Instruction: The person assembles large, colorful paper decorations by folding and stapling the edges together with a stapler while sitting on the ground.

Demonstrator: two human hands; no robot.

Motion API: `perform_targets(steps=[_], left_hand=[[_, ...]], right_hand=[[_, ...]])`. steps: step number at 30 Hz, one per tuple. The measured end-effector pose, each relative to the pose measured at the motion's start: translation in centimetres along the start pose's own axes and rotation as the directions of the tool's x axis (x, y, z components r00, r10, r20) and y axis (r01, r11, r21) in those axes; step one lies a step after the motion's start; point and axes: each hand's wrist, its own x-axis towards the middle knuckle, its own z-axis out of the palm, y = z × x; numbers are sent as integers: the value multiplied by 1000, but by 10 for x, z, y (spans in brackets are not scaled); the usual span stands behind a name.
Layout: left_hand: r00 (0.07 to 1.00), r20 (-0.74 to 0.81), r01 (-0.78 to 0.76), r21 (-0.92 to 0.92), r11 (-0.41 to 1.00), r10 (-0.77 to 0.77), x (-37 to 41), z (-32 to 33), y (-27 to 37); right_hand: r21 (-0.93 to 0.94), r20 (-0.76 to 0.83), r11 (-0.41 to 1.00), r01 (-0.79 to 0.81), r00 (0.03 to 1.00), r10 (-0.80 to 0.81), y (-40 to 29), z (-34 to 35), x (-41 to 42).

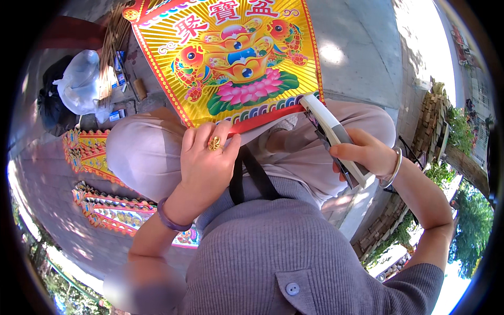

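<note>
A glossy gold-and-red printed paper panel [232, 59], with fish, ingots and a pink lotus, stands before me above my lap. My left hand [208, 157], with a gold ring and a purple bangle, pinches the panel's lower edge near its left corner. In my right hand [362, 153] is a white-and-grey stapler [334, 134]. Its jaw end meets the panel's lower right corner, where a red strip [271, 118] runs along the edge. Whether the stapler's jaws are closed on the paper cannot be told.
Decorated paper pieces [118, 210] lie on the paving to my left, with yellow ones [92, 151] beyond. Farther up are a white plastic bag [80, 80], a black bag [55, 94], a bundle of thin sticks [112, 47] and small blue boxes [117, 115]. Stacked wood pieces [431, 114] stand at right.
</note>
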Motion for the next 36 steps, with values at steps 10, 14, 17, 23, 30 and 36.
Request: perform_targets(steps=[10,14,17,23,30,36], left_hand=[[985,123,-148,204,968,124,9,8,7],[995,72,-80,162,984,69,6,10,17],[997,-27,-70,163,984,76,7,16,18],[993,-66,-93,137,986,102,16,25,21],[978,-169,-119,25,993,122,19,22,16],[980,-195,-52,-77,996,36,20,21,23]], right_hand=[[29,-21,1000,-1,1000,2,0,0,4],[4,-29,1000,21,999,-21,1,-1,-1],[-36,-33,999,25,999,-26,1,-1,-3],[-46,-16,999,13,1000,-14,0,-2,-1],[-49,3,999,23,1000,-23,4,-4,-7],[-50,67,996,69,996,-66,8,-10,-6]])
